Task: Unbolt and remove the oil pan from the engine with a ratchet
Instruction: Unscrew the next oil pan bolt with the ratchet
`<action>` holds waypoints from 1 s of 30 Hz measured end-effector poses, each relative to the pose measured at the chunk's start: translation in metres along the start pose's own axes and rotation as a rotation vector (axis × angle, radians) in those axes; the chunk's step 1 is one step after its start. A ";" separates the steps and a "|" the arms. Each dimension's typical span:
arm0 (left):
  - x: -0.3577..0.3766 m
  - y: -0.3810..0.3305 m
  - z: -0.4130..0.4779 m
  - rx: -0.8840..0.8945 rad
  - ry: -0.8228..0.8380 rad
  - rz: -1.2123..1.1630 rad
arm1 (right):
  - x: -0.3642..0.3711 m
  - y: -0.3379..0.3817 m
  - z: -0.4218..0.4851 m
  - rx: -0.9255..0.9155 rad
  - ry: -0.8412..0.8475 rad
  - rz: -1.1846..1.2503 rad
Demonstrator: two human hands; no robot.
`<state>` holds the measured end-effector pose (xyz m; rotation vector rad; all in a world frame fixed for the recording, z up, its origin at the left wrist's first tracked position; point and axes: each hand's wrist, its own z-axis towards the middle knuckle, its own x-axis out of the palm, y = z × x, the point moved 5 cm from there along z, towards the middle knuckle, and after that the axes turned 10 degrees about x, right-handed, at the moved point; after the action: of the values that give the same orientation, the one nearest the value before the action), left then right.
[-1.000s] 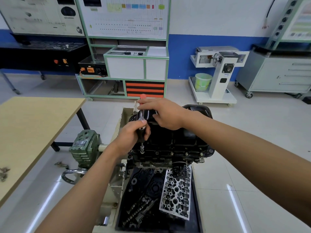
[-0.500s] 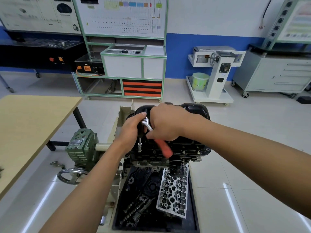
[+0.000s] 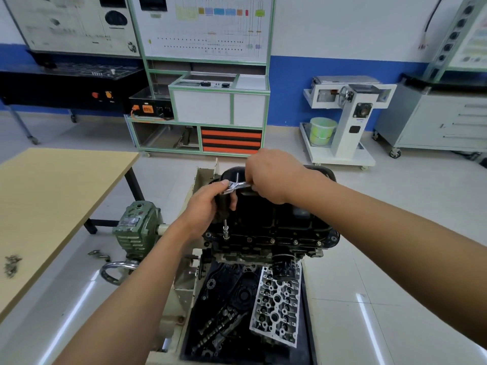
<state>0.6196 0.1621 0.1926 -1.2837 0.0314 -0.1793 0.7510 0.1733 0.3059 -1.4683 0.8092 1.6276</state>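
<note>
R hand [image 3: 274, 177] has its fingers [image 3: 257, 189] curled tight round the ratchet [image 3: 235, 186] handle; L hand [image 3: 208, 204] is wrapped round the ratchet head & top of the extension bar [image 3: 225, 229], thumb on top. The bar stands upright w/ its socket on a bolt at the near-left corner of the black oil pan [image 3: 276, 217], which sits on top of the engine [image 3: 263, 250], bolts showing along its near edge. Below, a silver cylinder head [image 3: 276, 306] lies in the tray [image 3: 185, 338]; the wooden counter [image 3: 52, 196] stands left w/ small metal bits [image 3: 11, 264] near its edge.
</note>
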 end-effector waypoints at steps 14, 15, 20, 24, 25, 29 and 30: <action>0.005 0.006 -0.001 -0.006 0.016 -0.034 | 0.021 -0.005 0.000 -0.102 0.013 0.108; 0.006 0.007 -0.001 -0.003 0.007 -0.030 | 0.016 -0.005 -0.003 -0.076 -0.003 0.066; 0.007 0.013 0.002 -0.022 -0.044 -0.039 | -0.004 -0.001 -0.022 0.069 -0.003 -0.101; 0.007 0.017 0.005 -0.028 -0.087 -0.036 | -0.003 0.016 -0.039 0.021 0.171 0.075; 0.007 0.017 0.006 -0.033 -0.089 -0.046 | -0.001 0.022 -0.042 0.006 0.207 0.115; 0.005 0.015 0.006 -0.041 -0.099 -0.067 | 0.003 0.024 -0.041 0.005 0.250 0.220; 0.005 0.013 0.005 -0.039 -0.098 -0.057 | 0.002 0.020 -0.039 0.011 0.274 0.235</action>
<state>0.6271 0.1699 0.1821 -1.3313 -0.0856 -0.1651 0.7523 0.1305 0.2980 -1.6614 1.1800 1.6061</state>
